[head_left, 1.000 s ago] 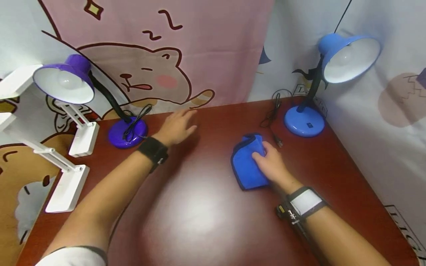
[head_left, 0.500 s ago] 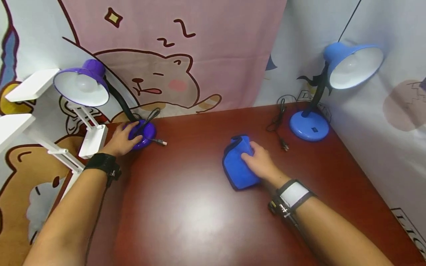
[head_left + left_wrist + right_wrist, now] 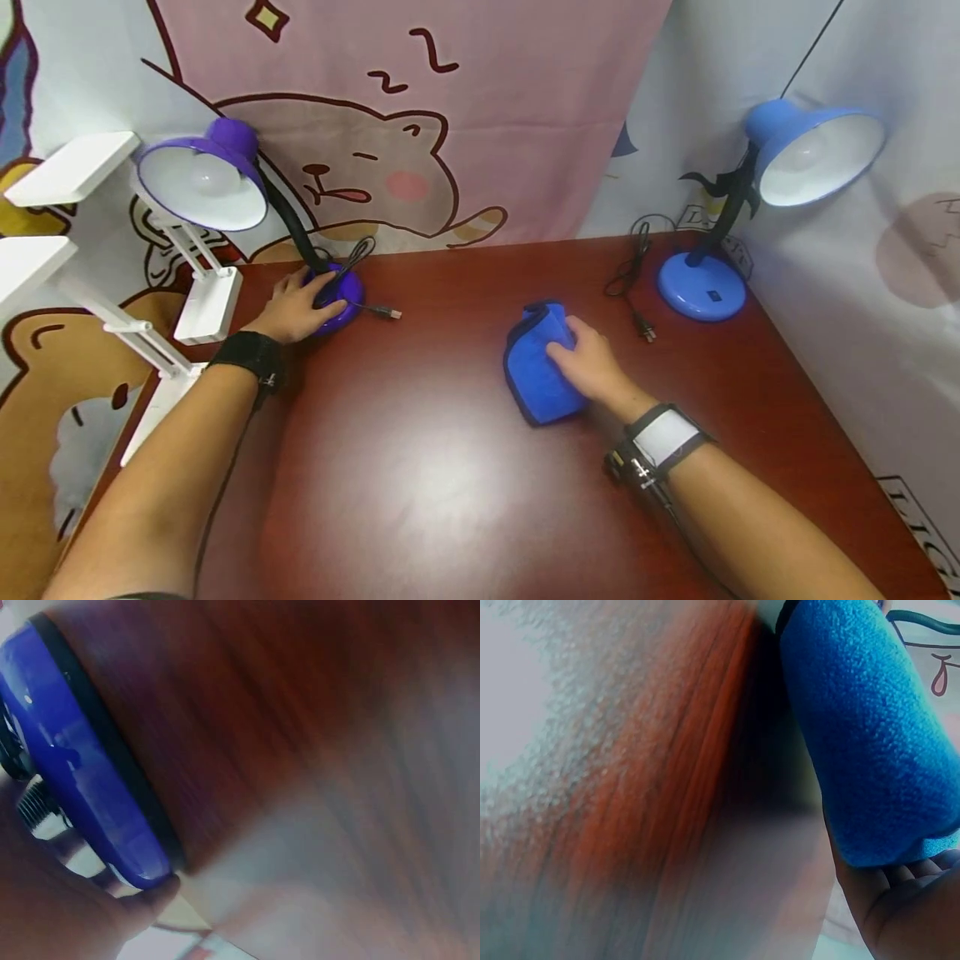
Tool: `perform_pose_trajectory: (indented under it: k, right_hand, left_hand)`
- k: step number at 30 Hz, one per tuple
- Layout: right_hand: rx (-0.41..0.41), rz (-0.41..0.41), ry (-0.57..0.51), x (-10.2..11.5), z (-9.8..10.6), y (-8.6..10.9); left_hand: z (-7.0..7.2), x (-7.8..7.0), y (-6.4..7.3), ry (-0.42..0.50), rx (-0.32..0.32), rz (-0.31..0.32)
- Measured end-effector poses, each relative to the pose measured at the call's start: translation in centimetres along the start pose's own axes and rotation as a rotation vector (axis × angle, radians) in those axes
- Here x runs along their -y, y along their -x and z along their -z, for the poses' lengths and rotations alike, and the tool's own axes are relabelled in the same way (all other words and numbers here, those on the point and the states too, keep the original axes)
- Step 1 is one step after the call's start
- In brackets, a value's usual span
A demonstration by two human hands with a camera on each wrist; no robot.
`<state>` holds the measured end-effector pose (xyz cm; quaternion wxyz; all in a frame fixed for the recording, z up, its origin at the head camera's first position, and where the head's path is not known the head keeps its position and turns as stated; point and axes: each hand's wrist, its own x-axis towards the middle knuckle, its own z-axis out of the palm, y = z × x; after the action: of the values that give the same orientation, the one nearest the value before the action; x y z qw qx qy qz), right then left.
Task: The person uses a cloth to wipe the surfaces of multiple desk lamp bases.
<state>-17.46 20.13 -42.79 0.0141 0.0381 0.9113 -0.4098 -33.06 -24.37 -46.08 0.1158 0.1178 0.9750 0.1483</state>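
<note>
The right hand (image 3: 596,367) holds the folded blue cloth (image 3: 542,375), which lies to its left, long axis running away from the person. Farther off, the left hand (image 3: 292,312), much the nearer one to the purple lamp base (image 3: 351,289), grips that base, thumb and fingers partly spread about its edge. The base sits ahead and right of the palm; its black neck (image 3: 288,215) leans leftward beyond the fingers.
</note>
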Motion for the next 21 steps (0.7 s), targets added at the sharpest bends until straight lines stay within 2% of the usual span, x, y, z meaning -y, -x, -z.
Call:
perform_pose_trajectory:
  k: [6, 14, 17, 21]
  right_hand:
    - [-0.007, 0.031, 0.001, 0.6, 0.2, 0.0]
    - [-0.030, 0.050, 0.027, 1.4, 0.8, 0.2]
    - [-0.030, 0.059, 0.032, 1.6, 0.8, 0.4]
    - [-0.038, 0.076, 0.035, 1.9, 0.8, 0.7]
  left_hand:
    - [-1.5, -4.8, 1.4, -0.038, 0.005, -0.046]
    - [-4.2, -12.8, 4.6, -0.104, -0.021, -0.153]
    - [-5.5, -15.8, 5.6, -0.128, -0.039, -0.164]
    - [-7.0, -19.8, 6.6, -0.158, -0.051, -0.146]
